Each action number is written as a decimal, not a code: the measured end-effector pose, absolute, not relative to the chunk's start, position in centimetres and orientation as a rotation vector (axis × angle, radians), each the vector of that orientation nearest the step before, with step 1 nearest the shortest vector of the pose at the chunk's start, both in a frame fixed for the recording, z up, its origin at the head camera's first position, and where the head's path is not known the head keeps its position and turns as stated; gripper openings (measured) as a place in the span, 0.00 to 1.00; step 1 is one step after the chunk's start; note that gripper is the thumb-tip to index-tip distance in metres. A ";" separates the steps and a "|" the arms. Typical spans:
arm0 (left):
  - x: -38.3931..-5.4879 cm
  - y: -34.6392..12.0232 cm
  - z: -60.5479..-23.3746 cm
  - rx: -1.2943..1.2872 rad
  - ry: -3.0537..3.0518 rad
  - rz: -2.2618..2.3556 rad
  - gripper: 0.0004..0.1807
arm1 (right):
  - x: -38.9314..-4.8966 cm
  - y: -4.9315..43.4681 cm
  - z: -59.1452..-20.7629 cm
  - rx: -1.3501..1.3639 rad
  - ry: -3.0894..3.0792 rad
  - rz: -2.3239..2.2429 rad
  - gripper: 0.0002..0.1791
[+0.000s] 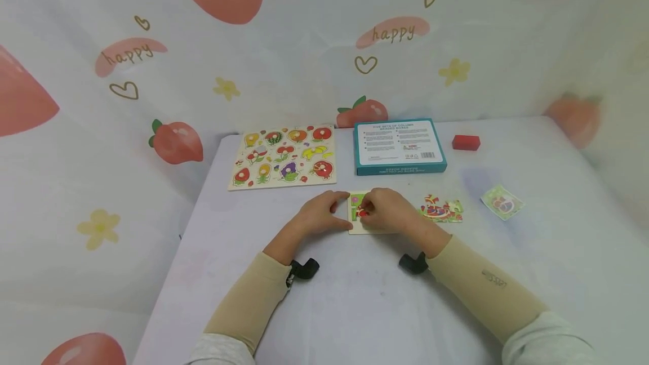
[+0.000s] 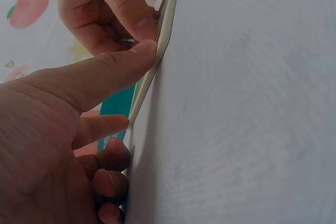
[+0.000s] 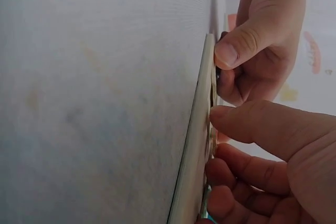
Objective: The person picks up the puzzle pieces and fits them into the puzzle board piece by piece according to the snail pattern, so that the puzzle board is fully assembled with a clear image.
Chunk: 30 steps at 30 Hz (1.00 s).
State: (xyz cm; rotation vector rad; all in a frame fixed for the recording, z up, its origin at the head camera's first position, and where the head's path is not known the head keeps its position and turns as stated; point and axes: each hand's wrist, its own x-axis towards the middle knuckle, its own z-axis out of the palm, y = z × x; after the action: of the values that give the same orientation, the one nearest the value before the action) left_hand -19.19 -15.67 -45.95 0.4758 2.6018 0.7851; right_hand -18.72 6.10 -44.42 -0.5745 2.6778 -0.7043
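A small wooden jigsaw tray [image 1: 361, 230] with a pale rim lies on the table, a green and red picture part showing at its left. My left hand [image 1: 320, 212] holds the tray's left end, forefinger at the far corner and thumb at the near one. Over the tray, my right hand [image 1: 387, 210] pinches a small red jigsaw piece [image 1: 362, 212] between thumb and fingers, low against the picture area. The right hand hides much of the tray and most of that piece. Several loose jigsaw pieces [image 1: 442, 210] lie just right of the tray.
Behind the tray lies a teal box [image 1: 400, 169] with printed text. A fruit peg puzzle [image 1: 271, 156] is at the back left. A red block [image 1: 466, 142] lies at the back right, and a square picture card [image 1: 502, 203] nearer on the right.
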 end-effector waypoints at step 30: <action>-19.0 -15.6 -45.4 0.480 2.589 0.781 0.44 | -18.5 5.5 -43.9 -0.689 2.769 -0.567 0.10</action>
State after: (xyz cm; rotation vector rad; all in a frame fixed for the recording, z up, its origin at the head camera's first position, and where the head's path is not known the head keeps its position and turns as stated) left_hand -18.99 -15.60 -45.40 0.4795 2.5887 0.7812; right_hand -18.54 5.49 -43.94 -0.6894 2.7690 -0.5674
